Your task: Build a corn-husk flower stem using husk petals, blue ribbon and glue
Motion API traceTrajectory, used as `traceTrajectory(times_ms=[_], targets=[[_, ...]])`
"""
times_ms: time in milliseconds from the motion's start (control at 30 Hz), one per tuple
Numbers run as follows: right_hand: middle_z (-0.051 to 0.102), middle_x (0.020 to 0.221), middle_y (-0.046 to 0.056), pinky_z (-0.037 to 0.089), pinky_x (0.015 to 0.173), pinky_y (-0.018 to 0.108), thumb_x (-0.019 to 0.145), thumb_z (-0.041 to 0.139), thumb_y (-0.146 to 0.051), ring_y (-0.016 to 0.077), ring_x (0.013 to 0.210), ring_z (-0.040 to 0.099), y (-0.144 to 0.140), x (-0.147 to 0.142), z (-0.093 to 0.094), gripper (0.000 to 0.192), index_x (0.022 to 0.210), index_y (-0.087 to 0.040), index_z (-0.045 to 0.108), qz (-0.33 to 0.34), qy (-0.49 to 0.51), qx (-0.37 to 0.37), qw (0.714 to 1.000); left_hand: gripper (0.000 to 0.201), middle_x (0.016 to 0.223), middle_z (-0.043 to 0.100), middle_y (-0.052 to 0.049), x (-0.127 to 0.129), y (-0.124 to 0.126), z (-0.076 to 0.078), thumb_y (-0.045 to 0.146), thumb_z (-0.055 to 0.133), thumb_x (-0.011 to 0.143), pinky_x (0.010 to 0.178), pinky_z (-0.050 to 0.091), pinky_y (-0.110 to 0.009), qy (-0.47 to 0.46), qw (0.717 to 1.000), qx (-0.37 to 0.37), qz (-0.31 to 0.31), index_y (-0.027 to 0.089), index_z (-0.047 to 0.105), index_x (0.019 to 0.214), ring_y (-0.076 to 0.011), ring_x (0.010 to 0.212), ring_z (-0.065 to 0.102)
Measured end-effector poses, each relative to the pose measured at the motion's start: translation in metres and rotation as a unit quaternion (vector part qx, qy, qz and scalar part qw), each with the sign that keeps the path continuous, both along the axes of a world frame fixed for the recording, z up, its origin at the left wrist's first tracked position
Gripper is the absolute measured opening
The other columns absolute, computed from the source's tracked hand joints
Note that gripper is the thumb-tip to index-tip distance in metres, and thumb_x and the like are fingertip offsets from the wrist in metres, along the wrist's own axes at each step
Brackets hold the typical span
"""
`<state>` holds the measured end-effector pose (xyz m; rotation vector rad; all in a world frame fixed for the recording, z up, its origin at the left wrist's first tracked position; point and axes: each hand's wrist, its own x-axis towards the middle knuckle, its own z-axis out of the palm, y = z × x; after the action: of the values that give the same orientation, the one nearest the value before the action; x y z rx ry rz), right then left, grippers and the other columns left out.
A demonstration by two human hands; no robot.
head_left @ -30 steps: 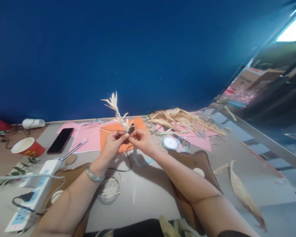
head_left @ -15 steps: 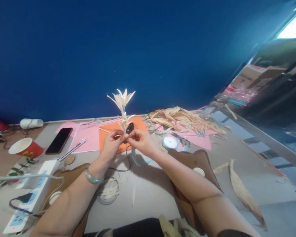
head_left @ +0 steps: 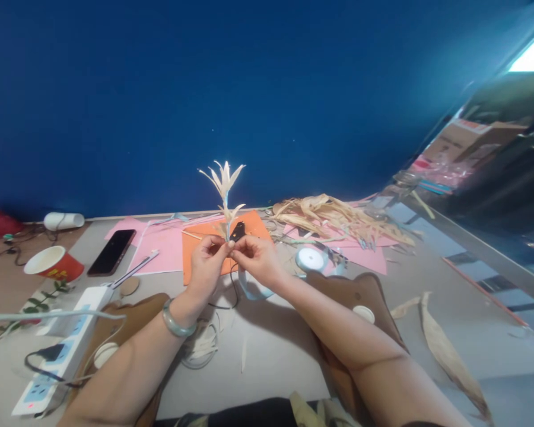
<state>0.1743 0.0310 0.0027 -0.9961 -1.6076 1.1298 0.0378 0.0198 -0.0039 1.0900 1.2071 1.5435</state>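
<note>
My left hand [head_left: 206, 265] and my right hand [head_left: 257, 259] meet over an orange sheet [head_left: 204, 252], both pinching the lower stem of a pale straw flower [head_left: 223, 181]. The flower stands upright, its thin petals fanned out at the top and smaller leaves lower down. A light blue ribbon [head_left: 249, 287] hangs in a loop from under my right hand. A green bangle [head_left: 177, 323] sits on my left wrist.
A ribbon spool [head_left: 309, 259] lies right of my hands, with a heap of dried husks [head_left: 338, 219] behind. At left are a phone [head_left: 111, 244], a red paper cup [head_left: 53, 265] and a power strip [head_left: 57, 353]. Pink sheets [head_left: 158, 249] and a brown bag [head_left: 360, 293] lie around.
The flower has swung from leaning left to standing upright, and its top has turned so the petals fan out. Both hands kept their pinch on the stem.
</note>
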Motion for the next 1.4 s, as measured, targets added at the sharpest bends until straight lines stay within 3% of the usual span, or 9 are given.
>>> traceTrajectory(times_ms=[233, 467, 533, 667, 733, 1067, 1267, 1400], targets=[[0.054, 0.057, -0.002, 0.036, 0.048, 0.022, 0.079, 0.062, -0.03, 0.0093, 0.051, 0.045, -0.004, -0.001, 0.003, 0.018, 0.068, -0.018, 0.055, -0.026, -0.019, 0.028, 0.999, 0.03, 0.067, 0.057, 0.003, 0.005, 0.001, -0.006, 0.036, 0.08, 0.071, 0.068, 0.047, -0.025, -0.038, 0.999, 0.017, -0.014, 0.018, 0.056, 0.071, -0.0116, 0.067, 0.056], [0.051, 0.051, -0.006, 0.033, 0.043, 0.02, 0.078, 0.068, -0.039, 0.0068, 0.043, 0.044, -0.004, 0.009, 0.015, 0.025, 0.073, -0.016, 0.057, 0.048, 0.018, -0.071, 0.996, 0.032, 0.07, 0.06, 0.002, 0.002, 0.0, -0.004, 0.037, 0.08, 0.073, 0.069, 0.049, -0.026, -0.088, 0.991, 0.021, -0.103, 0.017, 0.056, 0.073, -0.0119, 0.069, 0.058], [0.05, 0.05, -0.006, 0.032, 0.043, 0.019, 0.078, 0.071, -0.042, 0.006, 0.041, 0.043, -0.002, 0.012, 0.017, 0.03, 0.073, -0.016, 0.057, 0.077, 0.038, -0.091, 0.992, 0.029, 0.075, 0.062, 0.001, -0.002, 0.001, -0.004, 0.034, 0.082, 0.072, 0.071, 0.05, -0.028, -0.114, 0.982, 0.016, -0.152, 0.017, 0.061, 0.083, -0.0137, 0.073, 0.061], [0.051, 0.052, -0.006, 0.031, 0.045, 0.02, 0.077, 0.075, -0.043, 0.0048, 0.042, 0.042, 0.003, 0.016, 0.017, 0.033, 0.072, -0.015, 0.058, 0.15, 0.081, -0.106, 0.98, 0.032, 0.086, 0.068, -0.004, -0.015, 0.009, -0.007, 0.028, 0.082, 0.072, 0.078, 0.053, -0.035, -0.113, 0.942, -0.01, -0.316, 0.017, 0.069, 0.099, -0.0191, 0.078, 0.067], [0.052, 0.054, -0.006, 0.03, 0.045, 0.021, 0.078, 0.075, -0.042, 0.0048, 0.043, 0.042, 0.005, 0.019, 0.017, 0.032, 0.076, -0.015, 0.06, 0.173, 0.086, -0.106, 0.975, 0.034, 0.091, 0.071, -0.007, -0.021, 0.013, -0.008, 0.027, 0.081, 0.073, 0.084, 0.053, -0.039, -0.104, 0.93, -0.01, -0.352, 0.017, 0.071, 0.103, -0.022, 0.084, 0.069], [0.051, 0.054, -0.006, 0.03, 0.045, 0.022, 0.08, 0.075, -0.04, 0.0057, 0.045, 0.041, 0.002, 0.024, 0.023, 0.031, 0.076, -0.015, 0.058, 0.25, 0.092, -0.123, 0.956, 0.026, 0.095, 0.075, -0.008, -0.037, 0.018, -0.008, 0.036, 0.079, 0.076, 0.095, 0.049, -0.039, -0.005, 0.937, 0.044, -0.348, 0.021, 0.08, 0.098, -0.0246, 0.097, 0.068], [0.049, 0.055, -0.007, 0.031, 0.044, 0.019, 0.077, 0.078, -0.038, 0.0044, 0.044, 0.043, 0.002, 0.024, 0.02, 0.033, 0.071, -0.015, 0.055, 0.278, 0.114, -0.134, 0.944, 0.022, 0.095, 0.072, -0.008, -0.034, 0.008, -0.002, 0.031, 0.077, 0.079, 0.086, 0.055, -0.043, -0.02, 0.913, 0.029, -0.407, 0.022, 0.079, 0.099, -0.0249, 0.087, 0.072], [0.051, 0.055, -0.006, 0.031, 0.041, 0.018, 0.073, 0.082, -0.042, 0.0038, 0.043, 0.042, 0.005, 0.023, 0.017, 0.038, 0.069, -0.015, 0.054, 0.297, 0.129, -0.162, 0.932, 0.014, 0.088, 0.07, -0.007, -0.03, 0.004, 0.002, 0.029, 0.079, 0.076, 0.08, 0.057, -0.041, -0.029, 0.921, 0.015, -0.388, 0.02, 0.08, 0.087, -0.0238, 0.084, 0.07]])
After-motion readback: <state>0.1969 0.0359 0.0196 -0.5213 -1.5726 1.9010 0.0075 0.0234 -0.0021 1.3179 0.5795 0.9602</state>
